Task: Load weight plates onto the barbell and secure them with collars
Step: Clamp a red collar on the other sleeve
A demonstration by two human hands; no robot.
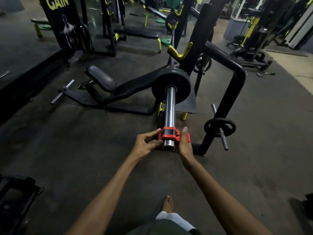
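The barbell's chrome sleeve (169, 107) points toward me from a rack, with a black weight plate (171, 85) pushed to its inner end. A red collar (167, 134) sits around the sleeve near its outer tip, far from the plate. My left hand (147, 143) pinches the collar's left side. My right hand (184, 143) grips its right side, where the red lever (188, 137) sticks out open past my palm.
A black bench (101, 80) lies to the left of the plate. The black rack frame (225, 99) on the right carries a small black plate (219, 127) on a storage peg. Green plates (166, 41) lie on the floor farther back. My bare foot (167, 203) stands below.
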